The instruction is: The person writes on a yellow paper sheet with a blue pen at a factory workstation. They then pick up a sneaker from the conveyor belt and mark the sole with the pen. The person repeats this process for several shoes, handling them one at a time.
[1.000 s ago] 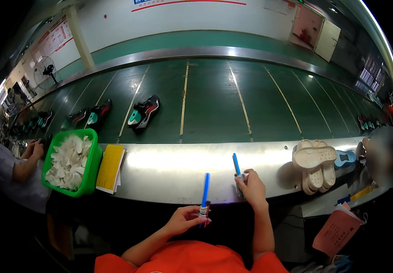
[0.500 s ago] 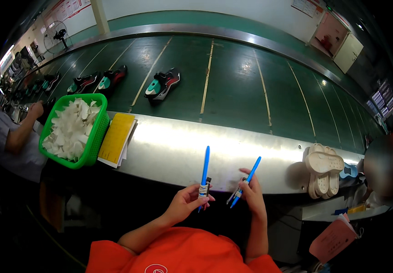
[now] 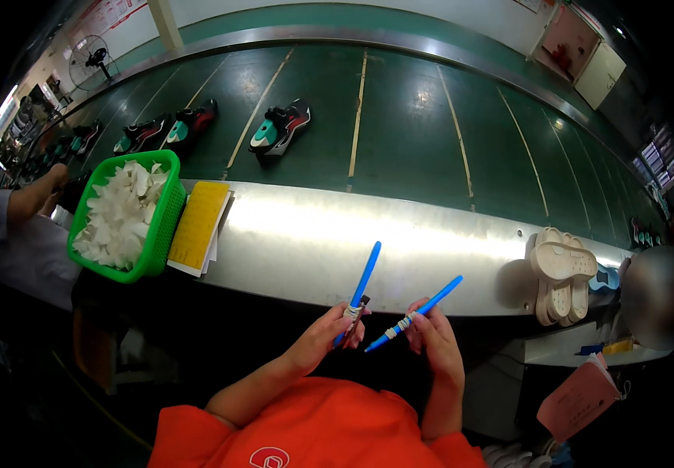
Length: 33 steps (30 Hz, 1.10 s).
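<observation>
Just in front of the steel ledge, both of my hands are raised close together. My left hand (image 3: 323, 342) grips a blue pen (image 3: 366, 271) that points up and leans slightly right. Pale bands (image 3: 352, 312) are wound round its lower part, and a short dark strip (image 3: 364, 301) sits beside them. Pinched in my right hand (image 3: 440, 345) is a second blue pen (image 3: 445, 291), slanting down to the left. It also has pale bands (image 3: 399, 326) round its middle, and its lower tip comes near my left fingers. The fingers partly hide both pens.
A green basket (image 3: 172, 226) of white pieces and a yellow booklet (image 3: 197, 225) sit left on the steel ledge (image 3: 306, 242). Shoes (image 3: 281, 129) stand on the green belt (image 3: 407, 117) beyond. Beige shoes (image 3: 563, 265) are stacked right, above a pink booklet (image 3: 579, 398). A co-worker's hand (image 3: 39, 191) shows far left.
The right-hand pen has tipped closer to level, its lower end swinging left toward my left hand. The left-hand pen now leans more to the right. The view has shifted slightly.
</observation>
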{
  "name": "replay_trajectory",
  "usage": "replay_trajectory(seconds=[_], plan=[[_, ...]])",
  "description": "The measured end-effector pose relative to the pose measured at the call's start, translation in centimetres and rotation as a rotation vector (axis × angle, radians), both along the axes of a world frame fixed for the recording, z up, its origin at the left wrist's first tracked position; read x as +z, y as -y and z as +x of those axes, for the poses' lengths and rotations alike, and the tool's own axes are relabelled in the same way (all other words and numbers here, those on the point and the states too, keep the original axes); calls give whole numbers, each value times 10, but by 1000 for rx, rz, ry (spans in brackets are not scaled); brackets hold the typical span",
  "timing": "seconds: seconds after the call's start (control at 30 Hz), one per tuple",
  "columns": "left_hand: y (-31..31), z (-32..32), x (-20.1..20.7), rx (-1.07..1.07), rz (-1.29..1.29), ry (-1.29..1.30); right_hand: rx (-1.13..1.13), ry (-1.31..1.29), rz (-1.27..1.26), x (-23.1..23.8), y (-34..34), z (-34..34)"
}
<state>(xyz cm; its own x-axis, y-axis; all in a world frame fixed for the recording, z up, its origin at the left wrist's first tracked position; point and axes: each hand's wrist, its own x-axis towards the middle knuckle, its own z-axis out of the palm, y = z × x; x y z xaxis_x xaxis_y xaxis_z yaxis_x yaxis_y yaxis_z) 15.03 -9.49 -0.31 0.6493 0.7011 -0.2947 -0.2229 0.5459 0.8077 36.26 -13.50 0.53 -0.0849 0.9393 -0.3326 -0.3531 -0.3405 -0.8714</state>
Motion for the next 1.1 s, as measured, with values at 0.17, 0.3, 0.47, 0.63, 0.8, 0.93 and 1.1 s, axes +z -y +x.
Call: replay_trajectory(seconds=[0.17, 0.3, 0.47, 0.63, 0.8, 0.93, 1.1], plan=[[2, 4, -3, -210, 43, 15, 253, 69, 39, 27, -1, -6], [7, 4, -3, -370, -18, 103, 463, 32, 203, 43, -8, -20], [9, 3, 2, -452, 18, 0, 592, 185, 78, 48, -16, -17], [8, 5, -1, -427, -136, 60, 397, 334, 70, 39, -8, -20], [8, 6, -11, -404, -168, 70, 55, 501, 102, 30, 6, -33], [8, 8, -17, -391, -111, 16, -149, 646, 227, 16, 14, -41], [11, 12, -16, -223, -171, 79, -558, 833, 655, -10, 10, -47]])
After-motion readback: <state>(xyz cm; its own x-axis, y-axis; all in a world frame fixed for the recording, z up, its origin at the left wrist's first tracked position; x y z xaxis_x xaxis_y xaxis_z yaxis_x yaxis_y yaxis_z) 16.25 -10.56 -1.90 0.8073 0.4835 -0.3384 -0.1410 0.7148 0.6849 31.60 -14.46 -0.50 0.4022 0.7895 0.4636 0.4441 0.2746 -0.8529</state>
